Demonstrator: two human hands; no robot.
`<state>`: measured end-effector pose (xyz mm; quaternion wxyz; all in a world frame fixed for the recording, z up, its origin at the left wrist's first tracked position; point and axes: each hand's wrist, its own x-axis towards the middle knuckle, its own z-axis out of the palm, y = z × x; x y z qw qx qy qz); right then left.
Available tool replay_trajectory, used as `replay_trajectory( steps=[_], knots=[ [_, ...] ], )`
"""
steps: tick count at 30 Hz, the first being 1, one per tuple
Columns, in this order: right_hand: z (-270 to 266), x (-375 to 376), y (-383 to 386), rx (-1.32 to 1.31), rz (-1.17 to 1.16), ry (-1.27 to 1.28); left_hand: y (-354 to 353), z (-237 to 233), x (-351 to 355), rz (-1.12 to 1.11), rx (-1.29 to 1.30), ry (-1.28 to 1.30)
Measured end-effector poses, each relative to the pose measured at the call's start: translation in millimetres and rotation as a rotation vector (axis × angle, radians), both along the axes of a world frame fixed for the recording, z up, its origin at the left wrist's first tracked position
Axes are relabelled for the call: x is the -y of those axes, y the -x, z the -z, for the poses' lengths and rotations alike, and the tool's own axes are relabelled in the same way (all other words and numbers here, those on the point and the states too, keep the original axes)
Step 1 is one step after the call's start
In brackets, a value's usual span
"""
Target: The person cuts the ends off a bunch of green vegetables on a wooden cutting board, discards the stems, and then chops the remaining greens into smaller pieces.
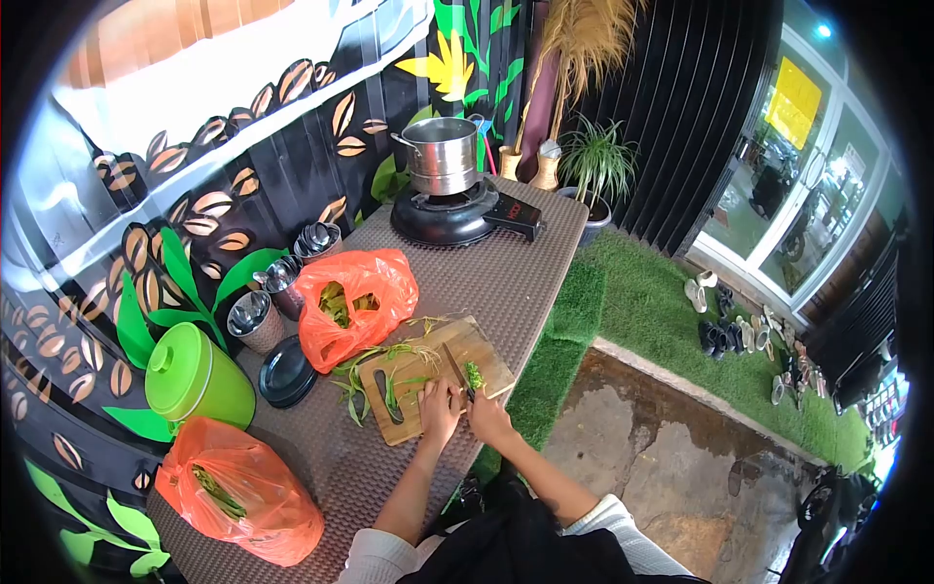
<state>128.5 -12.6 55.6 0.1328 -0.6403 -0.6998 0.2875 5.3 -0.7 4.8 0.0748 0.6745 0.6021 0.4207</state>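
A wooden cutting board [401, 362] lies near the table's front edge, under both my hands. My right hand [489, 420] is closed round the handle of a knife [453, 362], whose blade points away from me across the board. Just left of it, my left hand [440, 411] rests on the board with its fingers curled in; whatever they pinch is hidden. Chopped green pieces [474, 376] sit beside the blade, close to my right hand. Long leafy stems [391, 397] are scattered over the board's left part and past its edge.
Behind the board stands an open orange plastic bag [362, 297] of greens; another orange bag [243, 496] is at front left. A green lidded bucket [199, 375], dark plates [289, 370] and cutlery holders [255, 326] line the wall. A steel pot [441, 161] sits on a portable stove [438, 222].
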Motion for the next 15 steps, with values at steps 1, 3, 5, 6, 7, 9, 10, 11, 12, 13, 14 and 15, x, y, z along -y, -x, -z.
replay_trajectory(
  steps=[1, 3, 5, 6, 7, 9, 10, 11, 12, 13, 14, 15],
  knots=[
    [0.3, 4.9, 3.4, 0.000, -0.002, -0.002, 0.8, -0.6, -0.7, -0.002, 0.000, -0.002],
    [5.9, 17.0, 10.0, 0.079, 0.047, 0.004, -0.3, -3.4, 0.1, 0.011, 0.023, 0.022],
    [10.9, 7.0, 9.0, 0.045, 0.045, 0.002, -1.1, -8.4, 1.0, 0.016, 0.028, 0.050],
    [10.7, 3.0, 9.5, 0.007, 0.042, 0.002, 0.2, -6.2, 2.6, 0.020, 0.031, 0.080],
    [10.1, -0.5, 5.4, -0.024, 0.009, -0.019, 0.6, -3.5, 4.0, 0.021, 0.027, 0.085],
    [8.8, 1.8, 2.3, -0.030, 0.019, -0.018, -0.6, -2.0, 0.6, -0.003, 0.016, 0.036],
    [7.2, 2.2, 2.5, -0.033, 0.025, -0.017, 0.5, -1.9, 0.6, -0.005, 0.016, 0.035],
    [10.1, 8.2, 4.6, 0.005, 0.027, -0.002, 1.3, -1.7, 0.8, 0.001, 0.018, 0.040],
    [9.9, 13.3, 7.9, 0.008, 0.026, -0.005, 0.5, -2.6, 0.5, 0.009, 0.022, 0.044],
    [10.0, 18.8, 11.4, 0.056, 0.039, 0.006, -0.6, -3.3, 0.2, 0.009, 0.026, 0.042],
    [10.2, 22.6, 12.8, 0.101, 0.054, 0.018, -0.5, -3.5, 0.9, 0.011, 0.039, 0.028],
    [10.3, 21.1, 12.7, 0.116, 0.046, -0.007, 0.4, -5.8, 1.9, 0.011, 0.049, 0.013]
  ],
)
